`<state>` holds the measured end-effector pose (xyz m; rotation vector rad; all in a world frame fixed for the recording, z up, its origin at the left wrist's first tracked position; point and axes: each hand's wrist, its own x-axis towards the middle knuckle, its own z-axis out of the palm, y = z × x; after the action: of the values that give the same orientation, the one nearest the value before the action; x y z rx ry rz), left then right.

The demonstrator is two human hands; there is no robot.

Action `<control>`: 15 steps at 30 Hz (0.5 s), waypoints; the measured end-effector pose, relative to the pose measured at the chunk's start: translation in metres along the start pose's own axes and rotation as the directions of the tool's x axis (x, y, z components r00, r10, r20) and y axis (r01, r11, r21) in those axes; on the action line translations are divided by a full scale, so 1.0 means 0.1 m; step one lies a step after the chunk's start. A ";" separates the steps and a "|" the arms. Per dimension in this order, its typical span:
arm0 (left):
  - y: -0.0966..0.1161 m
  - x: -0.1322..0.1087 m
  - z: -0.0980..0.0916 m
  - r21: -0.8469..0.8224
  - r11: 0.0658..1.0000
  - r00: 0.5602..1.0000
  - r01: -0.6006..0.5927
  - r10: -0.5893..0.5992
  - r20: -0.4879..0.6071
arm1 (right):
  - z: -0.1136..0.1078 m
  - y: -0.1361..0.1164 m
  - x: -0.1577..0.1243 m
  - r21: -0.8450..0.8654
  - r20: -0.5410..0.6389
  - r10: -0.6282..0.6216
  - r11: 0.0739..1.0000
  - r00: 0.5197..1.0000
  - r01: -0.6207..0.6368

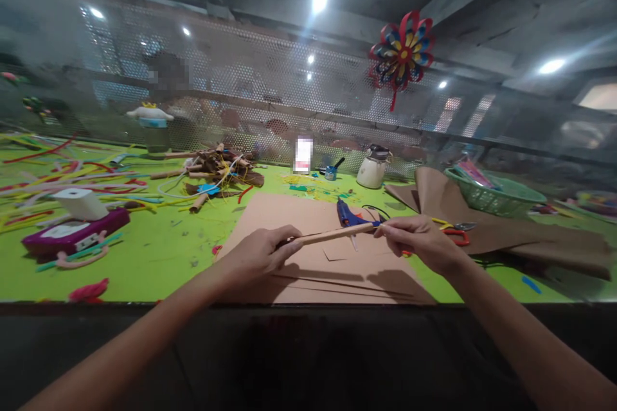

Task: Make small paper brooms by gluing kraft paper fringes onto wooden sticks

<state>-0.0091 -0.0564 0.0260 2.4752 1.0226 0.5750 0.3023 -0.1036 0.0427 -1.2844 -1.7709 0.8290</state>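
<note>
Bare left hand (267, 247) grips a slim tan rod (337, 234), the right hand (414, 237) seemingly pinching its other end, above flat brown cardboard (274, 213). Leftward, lime-green worktop (164, 257) runs to its dark front edge (183, 302); creased brown paper (530, 237) lies right; grey perforated metal screening (270, 64) stands behind.

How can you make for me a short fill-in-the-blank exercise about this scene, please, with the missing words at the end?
1. The left hand and the right hand are at opposite ____ of the thin brown roll.
2. The green basket stands nearer to the ____ hand.
3. The block on the purple box is ____ in colour.
4. The flower-shaped pinwheel appears ____ in the frame than the white jug.

Missing words: ends; right; white; higher.
</note>
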 end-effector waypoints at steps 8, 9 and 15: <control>-0.03 0.01 -0.01 -0.026 0.999 1.000 0.019 -0.020 -0.020 | -0.21 0.15 -0.05 0.100 -0.127 0.014 0.995 0.992 -0.001; -0.02 0.02 -0.02 -0.028 1.000 1.000 0.009 -0.010 -0.018 | -0.25 0.17 -0.06 0.096 -0.128 0.023 0.995 0.991 -0.011; -0.02 0.06 -0.09 0.064 0.998 0.999 -0.001 0.003 -0.038 | -0.42 0.24 -0.08 0.034 -0.090 0.078 0.997 0.993 -0.075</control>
<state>-0.0107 -0.0486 0.0337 2.5299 1.0694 0.6014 0.3517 -0.1018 0.0410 -1.3558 -1.6401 0.8246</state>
